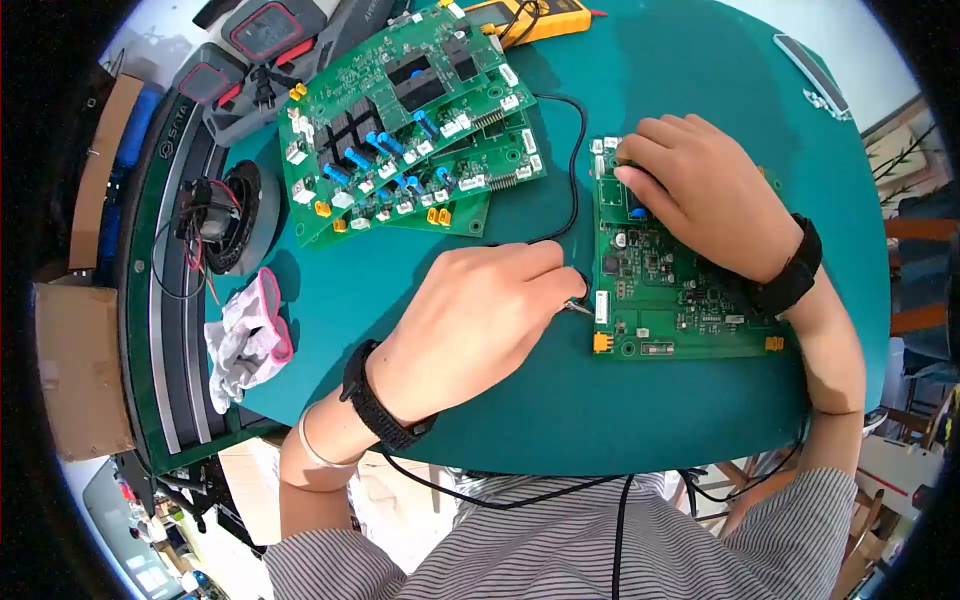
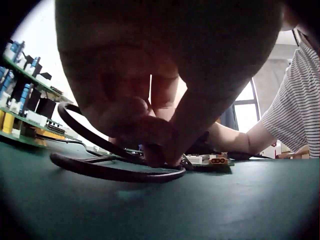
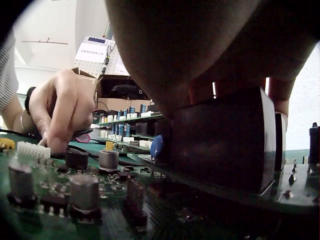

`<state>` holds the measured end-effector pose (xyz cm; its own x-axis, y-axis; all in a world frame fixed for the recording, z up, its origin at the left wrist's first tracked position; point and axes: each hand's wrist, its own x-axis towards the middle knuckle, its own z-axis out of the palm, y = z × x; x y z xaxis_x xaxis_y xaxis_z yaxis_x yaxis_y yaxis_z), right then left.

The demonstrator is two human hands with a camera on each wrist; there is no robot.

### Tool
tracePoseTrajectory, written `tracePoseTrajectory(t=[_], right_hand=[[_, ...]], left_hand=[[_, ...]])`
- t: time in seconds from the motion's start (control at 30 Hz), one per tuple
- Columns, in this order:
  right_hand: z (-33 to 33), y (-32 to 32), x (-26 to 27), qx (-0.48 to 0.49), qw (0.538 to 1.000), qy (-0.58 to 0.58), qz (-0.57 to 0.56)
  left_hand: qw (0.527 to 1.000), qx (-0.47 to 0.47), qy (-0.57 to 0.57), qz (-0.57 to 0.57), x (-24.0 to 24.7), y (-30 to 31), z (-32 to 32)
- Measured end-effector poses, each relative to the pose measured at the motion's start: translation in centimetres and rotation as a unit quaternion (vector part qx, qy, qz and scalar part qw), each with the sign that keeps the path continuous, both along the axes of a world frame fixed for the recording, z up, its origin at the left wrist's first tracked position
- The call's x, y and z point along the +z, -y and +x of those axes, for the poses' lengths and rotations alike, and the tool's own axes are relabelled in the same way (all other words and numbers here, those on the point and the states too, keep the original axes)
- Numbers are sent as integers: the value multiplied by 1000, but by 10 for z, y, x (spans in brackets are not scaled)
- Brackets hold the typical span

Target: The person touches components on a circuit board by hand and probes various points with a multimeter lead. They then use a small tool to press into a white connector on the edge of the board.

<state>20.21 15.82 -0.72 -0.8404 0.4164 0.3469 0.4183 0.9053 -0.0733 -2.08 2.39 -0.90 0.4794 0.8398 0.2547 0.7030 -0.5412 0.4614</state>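
Note:
A green circuit board [image 1: 640, 290] lies on the right of the mat, with a white connector [image 1: 601, 307] on its left edge. My left hand [image 1: 480, 320] pinches the end of a black test lead [image 1: 583, 135]. Its metal tip [image 1: 577, 306] points at that connector, close beside it. In the left wrist view the black lead [image 2: 120, 174] loops under the fingers, which hide most of the grip. My right hand [image 1: 705, 195] bends over the board's upper part, covering it. The right wrist view shows its fingers behind a tall black block [image 3: 220, 142] on the board.
More green boards [image 1: 400, 120] are stacked at the upper left. A yellow multimeter [image 1: 540, 20] lies at the far edge. On the left are a round speaker-like part [image 1: 235, 215] with wires and a white glove [image 1: 245, 345]. A silver tool [image 1: 810, 75] lies at upper right.

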Motion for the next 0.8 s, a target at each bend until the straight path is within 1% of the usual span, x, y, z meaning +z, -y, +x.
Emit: tracePoseTrajectory(t=[0.27, 0.33, 0.8], right_hand=[[1, -1, -1, 0, 1000, 1, 1], [1, -1, -1, 2, 1000, 1, 1], [1, -1, -2, 2, 1000, 0, -2]], left_hand=[[1000, -10, -5, -24, 0, 2, 1], [1000, 2, 7, -23, 2, 2, 1], [999, 6, 38, -29, 2, 0, 0]])
